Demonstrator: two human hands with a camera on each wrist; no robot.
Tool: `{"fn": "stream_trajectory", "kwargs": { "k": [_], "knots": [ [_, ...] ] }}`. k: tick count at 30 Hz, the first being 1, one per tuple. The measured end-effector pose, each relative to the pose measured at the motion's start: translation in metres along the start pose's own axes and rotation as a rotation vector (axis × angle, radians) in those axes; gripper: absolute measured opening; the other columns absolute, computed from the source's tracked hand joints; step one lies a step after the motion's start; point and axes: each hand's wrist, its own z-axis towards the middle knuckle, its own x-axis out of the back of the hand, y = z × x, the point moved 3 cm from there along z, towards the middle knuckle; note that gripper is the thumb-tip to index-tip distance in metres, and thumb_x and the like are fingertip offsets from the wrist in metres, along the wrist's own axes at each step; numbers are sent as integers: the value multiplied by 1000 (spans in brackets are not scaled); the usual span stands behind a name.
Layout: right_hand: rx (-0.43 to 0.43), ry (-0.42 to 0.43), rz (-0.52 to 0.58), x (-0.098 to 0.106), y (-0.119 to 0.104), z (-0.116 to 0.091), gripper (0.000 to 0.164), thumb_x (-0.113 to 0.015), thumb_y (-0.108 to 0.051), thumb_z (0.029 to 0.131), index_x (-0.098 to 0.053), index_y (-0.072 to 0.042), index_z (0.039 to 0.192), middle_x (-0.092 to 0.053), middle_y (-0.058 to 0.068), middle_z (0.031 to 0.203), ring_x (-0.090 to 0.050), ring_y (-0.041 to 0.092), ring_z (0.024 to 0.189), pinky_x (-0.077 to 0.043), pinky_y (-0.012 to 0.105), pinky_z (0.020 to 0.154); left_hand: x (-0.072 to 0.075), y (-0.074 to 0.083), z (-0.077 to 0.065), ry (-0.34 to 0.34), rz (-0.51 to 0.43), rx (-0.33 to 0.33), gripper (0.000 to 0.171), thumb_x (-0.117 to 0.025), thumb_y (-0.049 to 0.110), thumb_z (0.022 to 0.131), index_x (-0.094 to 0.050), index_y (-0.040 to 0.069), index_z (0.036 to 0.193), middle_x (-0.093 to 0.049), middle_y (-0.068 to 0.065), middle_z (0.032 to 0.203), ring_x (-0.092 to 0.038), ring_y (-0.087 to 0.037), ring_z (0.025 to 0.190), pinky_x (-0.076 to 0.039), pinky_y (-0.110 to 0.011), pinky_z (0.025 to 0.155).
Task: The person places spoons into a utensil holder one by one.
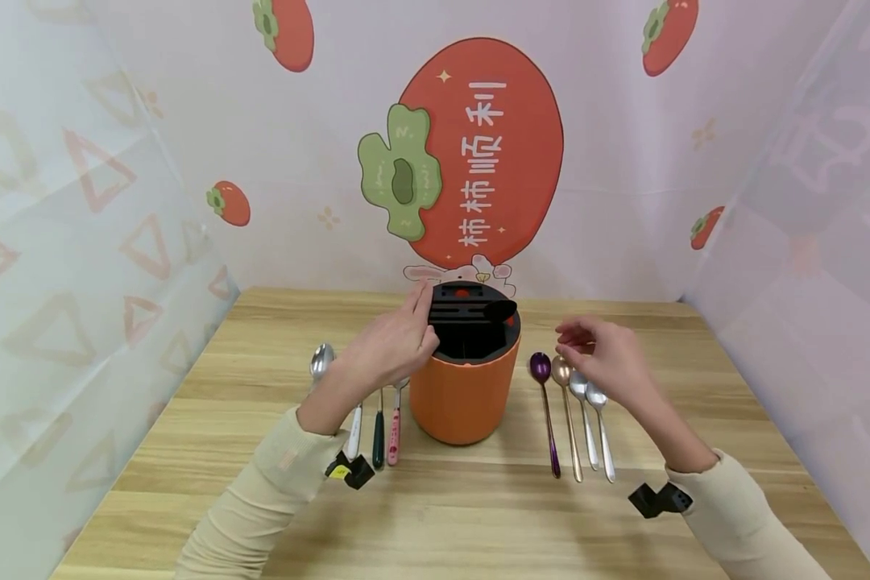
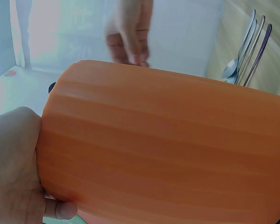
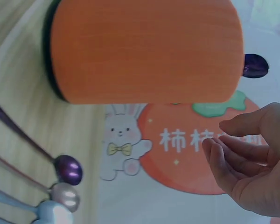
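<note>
An orange cutlery holder (image 1: pixel 462 403) with a black slotted top (image 1: pixel 455 312) stands upright mid-table. My left hand (image 1: pixel 399 338) holds it at the left of its rim; in the left wrist view a fingertip (image 2: pixel 65 210) bends round its side. A dark purple spoon (image 3: pixel 255 66) sticks out of the top. My right hand (image 1: pixel 609 354) hovers to the right of the holder, fingers loosely bent with nothing between them. Below it lie a purple spoon (image 1: pixel 540 368), a gold spoon (image 1: pixel 569 419) and two silver spoons (image 1: pixel 603 427), side by side.
Left of the holder lie several utensils, partly behind my left forearm: a silver spoon bowl (image 1: pixel 322 358), a white handle (image 1: pixel 354 435), a dark green handle (image 1: pixel 379 439) and a pink handle (image 1: pixel 394 435). A printed cloth (image 1: pixel 609 161) hangs behind the wooden table (image 1: pixel 464 515).
</note>
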Motion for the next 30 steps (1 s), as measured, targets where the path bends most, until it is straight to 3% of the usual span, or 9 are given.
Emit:
{"fn": "stream_trajectory", "kwargs": {
  "k": [7,13,15,19,24,30],
  "knots": [
    [-24,-111,-57,-23,25,-4,16,-66,-4,81,-68,4,94,-69,9,82,-65,17,73,-52,26,64,0,-2,-1,9,-9,1,65,-27,30,93,-12,0,149,-10,-11,156,-40,-24,131,-36,-36,105],
    [-9,-165,-136,-45,40,-10,9,-68,-6,78,-71,-2,86,-67,1,70,-59,8,63,-49,24,58,0,-2,-1,-9,-3,1,65,-26,31,93,-11,1,149,-9,-11,157,-34,-23,136,-34,-36,107],
    [-20,-186,-156,-52,44,-12,4,-69,-8,78,-68,-4,77,-60,-3,61,-51,5,56,-43,23,53,0,-1,-1,-10,-4,0,65,-26,31,93,-12,1,149,-9,-11,157,-34,-23,136,-33,-35,107],
    [-76,-226,-187,-64,53,-15,10,-70,-10,78,-66,-5,71,-52,-3,55,-42,6,49,-39,24,51,-1,0,-1,-15,-7,3,65,-26,31,93,-11,1,149,-9,-11,157,-34,-22,136,-33,-35,108],
    [-130,-253,-236,-76,61,-17,12,-72,-12,76,-66,-3,69,-59,1,60,-46,11,51,-40,26,49,-1,0,-1,-17,-6,4,65,-27,31,93,-12,0,149,-10,-11,157,-34,-23,135,-33,-35,108],
    [-143,-250,-281,-88,68,-16,23,-75,-14,72,-60,-9,56,-53,-3,50,-44,11,48,-34,26,47,1,0,-1,-19,-6,4,65,-27,31,93,-11,0,149,-9,-11,157,-38,-23,133,-35,-35,106]
  ]
}}
